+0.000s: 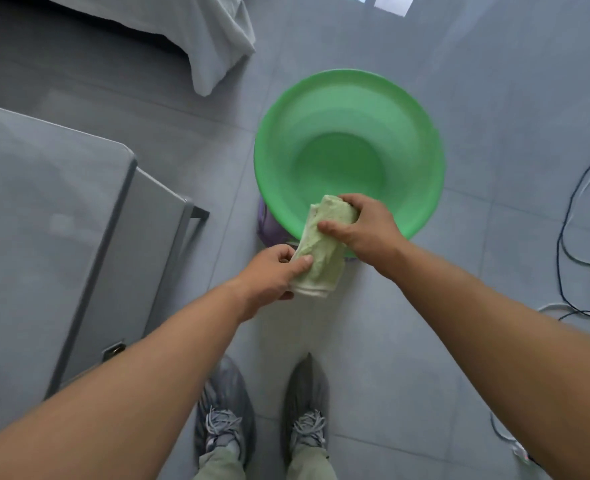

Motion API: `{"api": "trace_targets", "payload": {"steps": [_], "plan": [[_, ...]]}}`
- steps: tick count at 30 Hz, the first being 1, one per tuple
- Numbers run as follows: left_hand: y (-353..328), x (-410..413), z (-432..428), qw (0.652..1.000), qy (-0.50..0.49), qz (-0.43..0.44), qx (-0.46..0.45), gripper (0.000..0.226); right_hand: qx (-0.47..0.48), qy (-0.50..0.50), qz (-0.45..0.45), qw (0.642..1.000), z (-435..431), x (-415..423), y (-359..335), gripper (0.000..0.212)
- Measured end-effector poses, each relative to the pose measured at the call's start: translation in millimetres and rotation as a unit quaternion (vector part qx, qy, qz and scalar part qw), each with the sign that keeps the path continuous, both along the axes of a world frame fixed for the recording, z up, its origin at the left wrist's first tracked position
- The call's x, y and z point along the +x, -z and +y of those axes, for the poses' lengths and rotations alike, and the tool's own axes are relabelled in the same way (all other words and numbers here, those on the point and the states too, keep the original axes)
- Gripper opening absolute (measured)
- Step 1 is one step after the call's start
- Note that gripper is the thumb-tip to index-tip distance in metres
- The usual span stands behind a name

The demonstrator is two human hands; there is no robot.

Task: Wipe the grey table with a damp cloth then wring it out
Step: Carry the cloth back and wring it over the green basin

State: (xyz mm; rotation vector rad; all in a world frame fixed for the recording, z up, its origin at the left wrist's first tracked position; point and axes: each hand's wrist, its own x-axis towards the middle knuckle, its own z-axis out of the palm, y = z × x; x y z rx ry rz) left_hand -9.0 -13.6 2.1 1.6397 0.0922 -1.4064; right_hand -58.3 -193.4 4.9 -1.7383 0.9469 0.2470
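A pale green cloth (pixel 321 247), rolled into a thick bundle, is held between both hands over the near rim of a green plastic basin (pixel 349 133) on the floor. My left hand (pixel 272 275) grips the cloth's lower end. My right hand (pixel 366 226) grips its upper end, above the basin's edge. The grey table (pixel 44 202) stands at the left, its corner close to my left forearm.
A purple object (pixel 269 226) pokes out from under the basin's near-left side. A bed with a grey sheet (pixel 217 39) lies at the back left. Dark and white cables (pixel 567 237) trail on the tiled floor at the right. My shoes (pixel 224 420) are below.
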Motion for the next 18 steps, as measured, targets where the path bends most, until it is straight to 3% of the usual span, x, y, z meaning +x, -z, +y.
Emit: {"api": "trace_targets", "payload": {"steps": [3,8,13,18], "plan": [[-1,1,1,1.0,0.003,0.01,0.006,0.018,0.003,-0.018,-0.003,1.0,-1,-2,1,0.052],[-2,3,-9,0.998,-0.06,0.007,-0.01,0.021,-0.166,-0.135,-0.001,0.977,0,-7,-1,0.073],[-3,1,-9,0.995,-0.089,0.037,-0.016,0.02,-0.324,-0.184,-0.075,0.925,10,-23,-9,0.045],[-8,-1,-8,0.992,-0.11,0.058,-0.02,0.023,-0.368,-0.212,-0.087,0.901,19,-36,-5,0.044]]}}
